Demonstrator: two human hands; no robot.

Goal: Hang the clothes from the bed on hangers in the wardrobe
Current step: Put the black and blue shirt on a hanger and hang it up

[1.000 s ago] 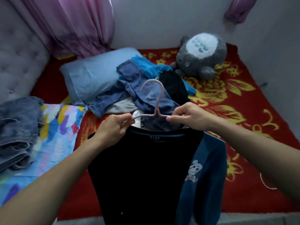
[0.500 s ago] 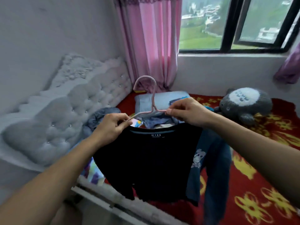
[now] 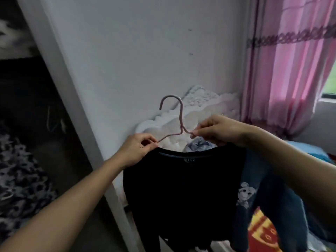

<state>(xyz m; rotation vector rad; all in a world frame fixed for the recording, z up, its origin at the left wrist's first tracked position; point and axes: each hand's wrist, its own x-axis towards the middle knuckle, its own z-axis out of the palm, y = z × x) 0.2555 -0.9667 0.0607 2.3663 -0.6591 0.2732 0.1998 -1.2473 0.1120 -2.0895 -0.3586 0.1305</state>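
A black T-shirt (image 3: pixel 181 188) hangs on a pale pink hanger (image 3: pixel 179 115), held up in front of me with the hook pointing up. My left hand (image 3: pixel 138 148) pinches the hanger's left arm together with the shirt's shoulder. My right hand (image 3: pixel 216 130) pinches the hanger's right arm at the other shoulder. A blue garment with a cartoon print (image 3: pixel 263 200) hangs behind the shirt under my right forearm. The open wardrobe (image 3: pixel 27 124) is dark at the left, with a patterned garment (image 3: pixel 16 175) inside.
The wardrobe's white side panel (image 3: pixel 72 106) runs diagonally between the wardrobe and the grey wall. A white tufted headboard (image 3: pixel 200 110) stands behind the hanger. Pink curtains (image 3: pixel 291 70) hang at the right. The red patterned bedcover (image 3: pixel 261 231) shows at lower right.
My view has swung left and up, from the bed to the headboard and then to the wall and wardrobe opening. Both hands kept their hold on the hanger with the shirt.
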